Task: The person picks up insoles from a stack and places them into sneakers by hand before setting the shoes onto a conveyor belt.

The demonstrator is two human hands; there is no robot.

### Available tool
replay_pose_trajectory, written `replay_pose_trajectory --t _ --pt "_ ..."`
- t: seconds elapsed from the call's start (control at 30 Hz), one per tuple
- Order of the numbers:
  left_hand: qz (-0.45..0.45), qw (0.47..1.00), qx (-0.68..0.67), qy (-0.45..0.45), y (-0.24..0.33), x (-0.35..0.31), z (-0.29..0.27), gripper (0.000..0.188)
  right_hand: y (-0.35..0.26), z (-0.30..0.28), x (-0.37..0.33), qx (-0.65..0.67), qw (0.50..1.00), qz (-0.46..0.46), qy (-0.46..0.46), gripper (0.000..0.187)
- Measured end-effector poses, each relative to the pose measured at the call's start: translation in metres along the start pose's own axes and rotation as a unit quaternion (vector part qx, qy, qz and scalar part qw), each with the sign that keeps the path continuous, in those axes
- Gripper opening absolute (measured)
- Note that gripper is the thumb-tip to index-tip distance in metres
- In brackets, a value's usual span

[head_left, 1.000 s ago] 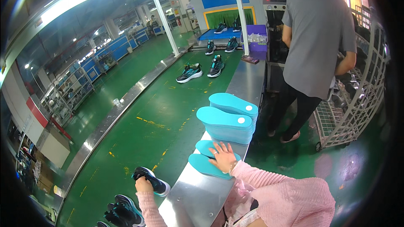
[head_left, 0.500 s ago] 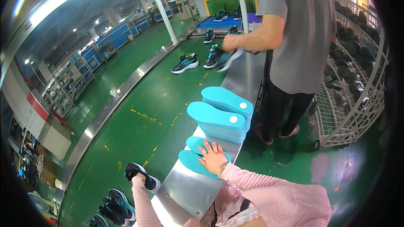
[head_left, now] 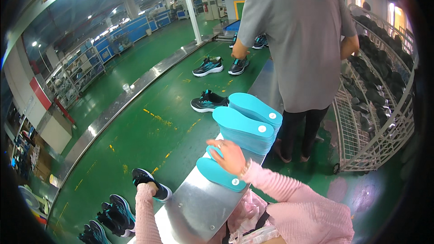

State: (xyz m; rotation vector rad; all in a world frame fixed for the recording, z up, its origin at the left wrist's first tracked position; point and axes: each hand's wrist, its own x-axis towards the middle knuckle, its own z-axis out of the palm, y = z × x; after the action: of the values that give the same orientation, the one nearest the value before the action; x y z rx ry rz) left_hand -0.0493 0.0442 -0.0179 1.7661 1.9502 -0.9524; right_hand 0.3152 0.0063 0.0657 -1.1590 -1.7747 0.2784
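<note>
Shoes at lower left [head_left: 118, 213]: dark and teal, on the green belt [head_left: 149, 140]; the lowest one is partly cut off by the black rim.
Left hand [head_left: 146, 187]: at the opening of a dark shoe [head_left: 161, 193]; its fingers are hidden, so I cannot tell if they are clamped.
Dark shoe beyond the stacks [head_left: 207, 102]: on the belt; the stacks hide one end. Half a second ago, it was not on this spot.
Low teal insoles [head_left: 217, 173]: on the metal ledge [head_left: 194, 208]; the farther one is mostly covered.
Right hand [head_left: 231, 157]: over these insoles, fingers bent and partly apart, blurred; I cannot tell if they pinch one. Before, it lay flat; now the near insole's white dot is uncovered.
Tall insole stacks [head_left: 244, 129]: two, side by side on the ledge.
Co-worker [head_left: 300, 40]: head cut off; now nearer, bending toward the belt.
Wire cart [head_left: 361, 153]: loaded with dark pieces, hard to make out.
</note>
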Motion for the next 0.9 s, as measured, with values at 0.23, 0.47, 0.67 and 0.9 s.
replay_pose_trajectory --t 0.23,0.47,0.67,0.9 --pt "0.003 0.929 -0.212 0.303 0.018 -0.078 -0.014 0.02 0.033 0.08 0.15 -0.293 0.932 0.001 -0.213 0.022" --pt "-0.032 0.624 -0.413 0.663 0.104 -0.074 0.059 0.042 0.18 0.163 0.227 -0.565 0.657 0.401 -0.296 0.039" --pt "-0.035 0.597 -0.486 0.637 0.093 -0.077 0.06 0.042 0.113 0.127 0.217 -0.361 0.807 0.318 -0.341 0.033" --pt "0.018 0.559 -0.388 0.733 0.103 -0.073 0.055 0.029 0.065 0.222 0.172 -0.484 0.673 -0.166 -0.533 0.022"
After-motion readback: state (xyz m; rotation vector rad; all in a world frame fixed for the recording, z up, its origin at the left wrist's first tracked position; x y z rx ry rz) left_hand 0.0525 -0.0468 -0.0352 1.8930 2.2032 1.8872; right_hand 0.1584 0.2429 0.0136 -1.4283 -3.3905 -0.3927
